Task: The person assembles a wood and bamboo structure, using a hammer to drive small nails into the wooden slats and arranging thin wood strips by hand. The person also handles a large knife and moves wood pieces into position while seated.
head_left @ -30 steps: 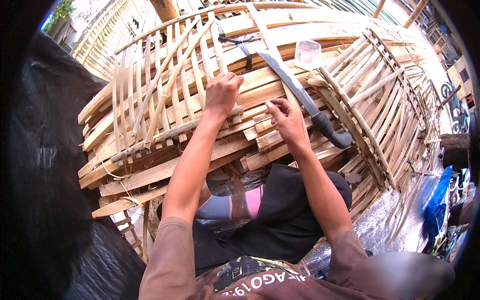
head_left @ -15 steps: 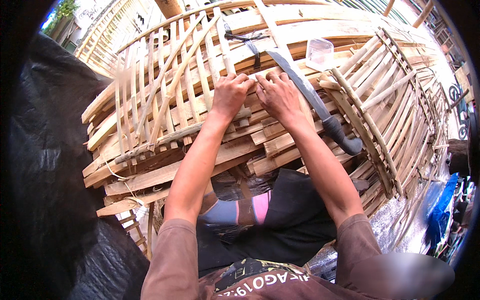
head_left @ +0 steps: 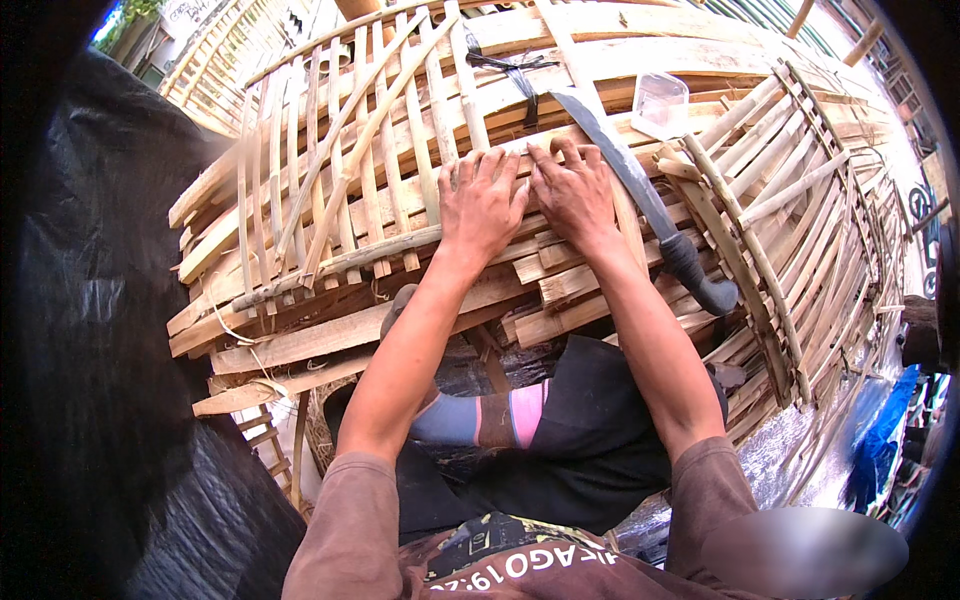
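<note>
My left hand (head_left: 483, 205) lies palm down at the right end of a lattice of pale split-bamboo slats (head_left: 408, 120), its fingers stretched out and apart. Close beside it, my right hand (head_left: 577, 198) rests on the wood with fingers spread and slightly bent. Nothing shows in either hand, though what lies under the palms is hidden. Just right of my right hand lies a machete with a dark blade (head_left: 625, 165) and a black curved handle (head_left: 700, 275), pointing away from me. A black tie strip (head_left: 525, 85) lies beyond my hands.
A clear plastic box (head_left: 660, 105) sits beyond the machete. Another slatted bamboo frame (head_left: 775, 250) leans at the right. Stacked wooden planks (head_left: 300, 370) jut out at the left, beside a black plastic sheet (head_left: 110, 300). A blue sheet (head_left: 885, 440) lies far right.
My hands had their fingertips drawn together; now the fingers are spread on the wood. The whole scene has shifted slightly to the right in view.
</note>
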The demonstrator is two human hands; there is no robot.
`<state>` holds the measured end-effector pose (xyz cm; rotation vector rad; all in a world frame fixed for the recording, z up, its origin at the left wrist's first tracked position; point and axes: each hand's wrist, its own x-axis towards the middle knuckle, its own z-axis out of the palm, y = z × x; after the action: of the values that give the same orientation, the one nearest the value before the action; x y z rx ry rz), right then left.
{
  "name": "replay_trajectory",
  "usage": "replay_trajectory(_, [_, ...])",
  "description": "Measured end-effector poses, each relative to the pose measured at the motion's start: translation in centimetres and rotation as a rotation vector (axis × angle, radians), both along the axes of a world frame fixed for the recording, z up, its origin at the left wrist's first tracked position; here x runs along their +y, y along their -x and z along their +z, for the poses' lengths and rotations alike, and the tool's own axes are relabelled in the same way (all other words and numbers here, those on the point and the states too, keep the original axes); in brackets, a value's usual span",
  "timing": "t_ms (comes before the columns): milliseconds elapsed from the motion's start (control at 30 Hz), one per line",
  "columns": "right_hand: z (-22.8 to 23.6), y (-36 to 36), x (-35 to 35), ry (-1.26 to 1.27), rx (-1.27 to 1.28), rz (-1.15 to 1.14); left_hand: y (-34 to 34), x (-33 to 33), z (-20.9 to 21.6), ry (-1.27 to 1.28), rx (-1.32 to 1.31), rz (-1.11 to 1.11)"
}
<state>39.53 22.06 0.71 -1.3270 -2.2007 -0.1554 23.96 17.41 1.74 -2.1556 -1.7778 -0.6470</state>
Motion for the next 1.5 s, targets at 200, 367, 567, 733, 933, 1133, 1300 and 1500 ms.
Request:
replay_trajectory(200, [-0.1,0.1,-0.1,0.019,-0.014,-0.005,-0.1,0.0,-0.4,0.012,0.020,0.017])
replay_trajectory(367, [0.1,0.3,-0.1,0.027,-0.011,-0.016,-0.2,0.0,-0.6,0.019,0.021,0.027])
replay_trajectory(567, [0.0,0.5,-0.2,0.034,-0.018,-0.024,0.0,0.1,-0.8,0.009,0.010,0.026])
replay_trajectory(733, [0.8,0.0,0.1,0.037,-0.065,-0.029,-0.2,0.5,-1.2,-0.012,0.035,0.033])
replay_trajectory(933, [9.2,-5.1,-2.3,0.291,-0.007,0.349,0.2,-0.2,-0.6,0.098,0.050,0.065])
replay_trajectory(1133, [15.7,-16.5,-12.7,0.514,0.345,-0.007,-0.6,0.2,0.6,0.303,0.171,0.083])
replay_trajectory(1300, [8.8,-21.6,-23.7,0.451,0.423,-0.623,-0.1,0.3,0.5,0.272,0.157,0.092])
replay_trajectory(1500, [2.0,-23.3,-32.9,0.287,0.435,-0.968,0.4,0.8,-0.6,0.239,0.154,0.087])
